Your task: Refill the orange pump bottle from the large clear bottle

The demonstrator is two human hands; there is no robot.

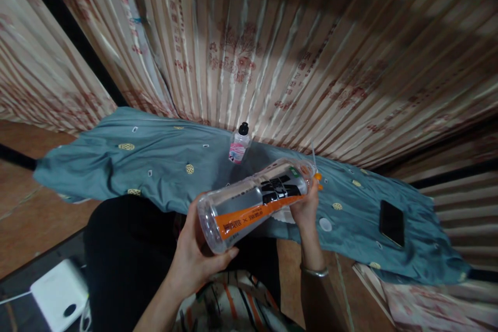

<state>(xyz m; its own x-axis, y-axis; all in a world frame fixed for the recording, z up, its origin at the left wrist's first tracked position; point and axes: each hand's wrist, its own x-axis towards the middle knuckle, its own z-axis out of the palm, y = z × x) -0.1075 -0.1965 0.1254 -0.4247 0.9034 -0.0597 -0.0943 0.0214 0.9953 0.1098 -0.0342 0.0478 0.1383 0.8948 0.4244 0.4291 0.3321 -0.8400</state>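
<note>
A large clear plastic bottle [252,199] with an orange, black and silver label lies slantwise in the air before me, between my two hands. My left hand [196,254] wraps around its near, left end, with the thumb underneath. At the far, right end, my right hand [307,205] grips the bottle, and its fingers are partly hidden behind it. Just past that hand are small orange pieces [319,180] and a thin pale stick [313,154]; I cannot tell what they belong to. A white round lid [326,224] lies on the cloth nearby.
A teal cloth [163,150] covers the long low surface. On it stand a small black-capped bottle [239,144] with a pink label and, farther right, a dark phone [391,223]. Pleated curtains [241,52] hang behind. A white device [60,293] with a cable sits at lower left.
</note>
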